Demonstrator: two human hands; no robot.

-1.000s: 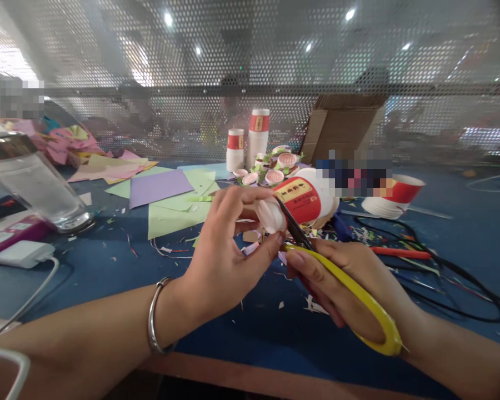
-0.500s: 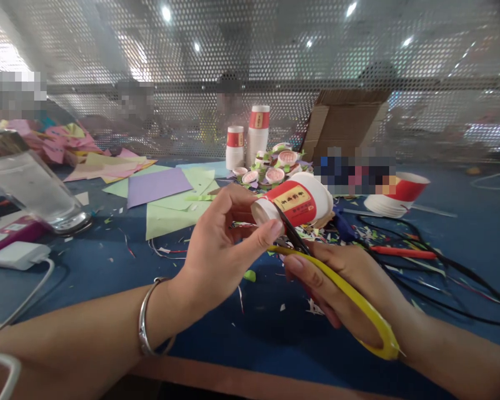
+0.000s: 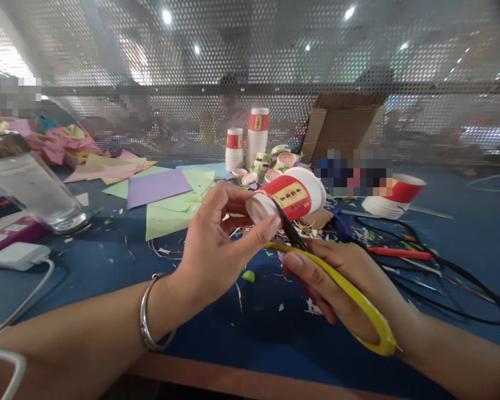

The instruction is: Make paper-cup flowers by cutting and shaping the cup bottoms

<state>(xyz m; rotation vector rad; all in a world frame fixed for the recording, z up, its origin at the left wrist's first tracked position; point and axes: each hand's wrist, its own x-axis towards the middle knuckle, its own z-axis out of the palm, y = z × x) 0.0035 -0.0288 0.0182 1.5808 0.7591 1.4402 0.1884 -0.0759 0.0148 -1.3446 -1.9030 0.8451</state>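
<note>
Screen: perforated mesh point(image 3: 250, 55) runs across the back, full width.
Table: blue top point(image 3: 87, 289), littered all over, and both forearms come in over its near edge.
Cardboard: folded brown sheet point(image 3: 341, 128) leans up against the mesh, right of centre.
Papers: green and purple sheets point(image 3: 162, 186) lie flat at left centre.
Glass: clear tumbler point(image 3: 33, 189) stands far left, tilted by the lens.
Left hand: left hand point(image 3: 216, 250) is up off the table, thumb and fingers pinched on the cup's base.
Right hand: right hand point(image 3: 350, 283) is clenched through the scissors' handles, low and right of the cup.
Scissors: yellow handles point(image 3: 358, 300), black blades angled up and left, touching the cup's wall near the base.
Cup: red and white paper cup point(image 3: 294, 197) is held on its side in mid-air at centre, mouth turned away to the right.
Stack: upright cups point(image 3: 256, 136) stand behind it, by the mesh.
Bracelet: silver bangle point(image 3: 148, 316) sits on the left wrist.
Scraps: paper bits point(image 3: 248, 276) lie scattered under both hands.
</note>
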